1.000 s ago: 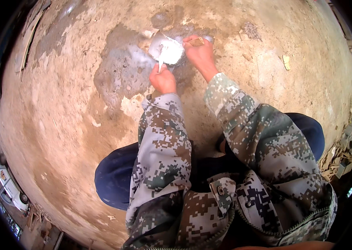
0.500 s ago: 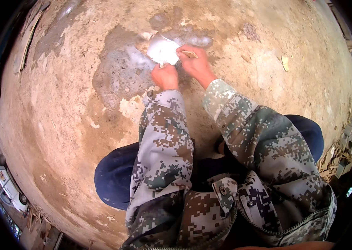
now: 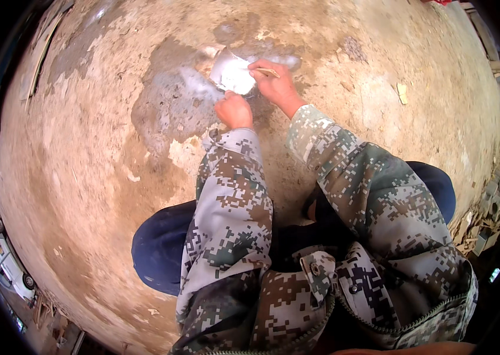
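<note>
Your right hand (image 3: 274, 84) grips a short tan stick (image 3: 269, 72), pointing crosswise, at the white piece's (image 3: 232, 74) right edge. Your left hand (image 3: 234, 110) seems clamped on its near edge.

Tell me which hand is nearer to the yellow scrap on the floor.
Right. The right hand is left of the yellow scrap, well apart from it; the left hand is farther left still, slightly lower in the picture.
</note>
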